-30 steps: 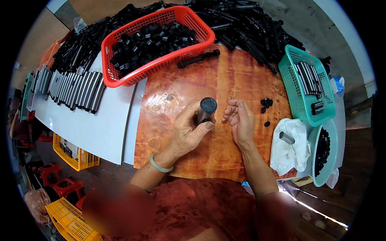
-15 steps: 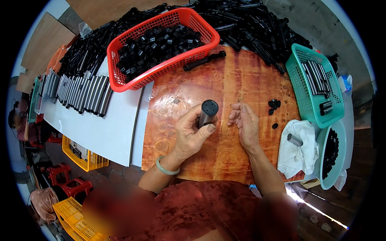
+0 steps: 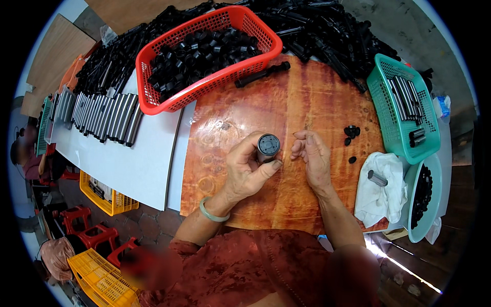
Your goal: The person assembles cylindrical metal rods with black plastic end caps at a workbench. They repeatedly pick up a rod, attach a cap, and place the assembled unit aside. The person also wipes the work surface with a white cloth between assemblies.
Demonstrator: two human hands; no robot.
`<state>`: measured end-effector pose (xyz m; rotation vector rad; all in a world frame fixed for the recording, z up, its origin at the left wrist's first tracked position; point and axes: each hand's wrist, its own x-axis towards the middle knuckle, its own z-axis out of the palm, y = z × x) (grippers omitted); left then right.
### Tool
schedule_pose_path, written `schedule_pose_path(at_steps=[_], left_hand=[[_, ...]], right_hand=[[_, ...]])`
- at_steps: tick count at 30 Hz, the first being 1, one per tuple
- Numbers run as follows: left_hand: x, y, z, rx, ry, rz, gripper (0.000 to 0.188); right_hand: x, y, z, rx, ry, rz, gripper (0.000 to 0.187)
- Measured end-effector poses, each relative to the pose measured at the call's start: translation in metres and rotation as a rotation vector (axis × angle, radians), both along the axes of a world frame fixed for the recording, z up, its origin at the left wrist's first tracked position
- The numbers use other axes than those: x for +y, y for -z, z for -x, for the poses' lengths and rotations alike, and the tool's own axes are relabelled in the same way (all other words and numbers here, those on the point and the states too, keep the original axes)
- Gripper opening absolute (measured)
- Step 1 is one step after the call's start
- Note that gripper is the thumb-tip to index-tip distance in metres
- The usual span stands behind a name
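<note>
My left hand (image 3: pixel 244 171) is wrapped round a grey metal tube with a black round end piece (image 3: pixel 268 145) turned up toward me. Small holes show in that end piece; the tube's lower part is hidden by the fingers. Just to the right, my right hand (image 3: pixel 313 161) hovers over the wooden board (image 3: pixel 245 212), its fingers loosely curled and apart from the tube. Nothing shows between those fingers. Several small black caps (image 3: pixel 351 131) lie on the board right of that hand. A short grey tube (image 3: pixel 377 178) rests on a white cloth (image 3: pixel 376 210).
A red basket (image 3: pixel 204 82) of black rings stands at the back left, beside a black rod (image 3: pixel 262 74). Long black parts (image 3: pixel 327 36) are heaped behind. Grey tubes (image 3: pixel 110 117) line the left. At right are a green basket (image 3: pixel 409 140) with tubes and a pale bowl (image 3: pixel 415 233) of black caps.
The tube in my left hand has tipped, so its end piece faces me more squarely and less of its side shows. My right hand has barely moved.
</note>
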<state>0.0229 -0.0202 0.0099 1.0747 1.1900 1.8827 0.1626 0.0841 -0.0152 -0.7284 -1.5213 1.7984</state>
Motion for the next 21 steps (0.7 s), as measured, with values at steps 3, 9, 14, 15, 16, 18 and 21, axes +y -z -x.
schedule_pose_path(at_steps=[3,9,14,15,16,18,21], left_hand=[[-0.003,0.002,0.002,0.062,-0.006,0.057,0.029],[-0.004,0.005,0.005,0.103,0.019,0.054,0.028],[-0.001,0.004,0.004,0.022,0.013,-0.019,0.032],[0.000,0.003,0.003,0.000,0.004,-0.034,0.033],[0.003,0.000,0.002,-0.021,-0.008,-0.050,0.034],[0.000,-0.004,0.007,-0.010,-0.037,-0.004,0.037],[-0.007,-0.020,0.018,-0.053,-0.163,0.056,0.036]], right_hand=[[0.001,0.002,-0.001,-0.006,-0.005,-0.002,0.035],[0.001,0.001,-0.002,-0.011,-0.022,-0.014,0.035],[-0.003,-0.001,0.002,-0.001,-0.002,0.022,0.030],[-0.004,0.001,0.003,0.016,-0.002,0.039,0.030],[-0.004,0.002,0.002,0.019,0.002,0.037,0.029],[-0.003,0.004,0.000,0.023,0.007,0.034,0.028],[-0.003,0.004,0.001,0.010,-0.011,-0.019,0.026]])
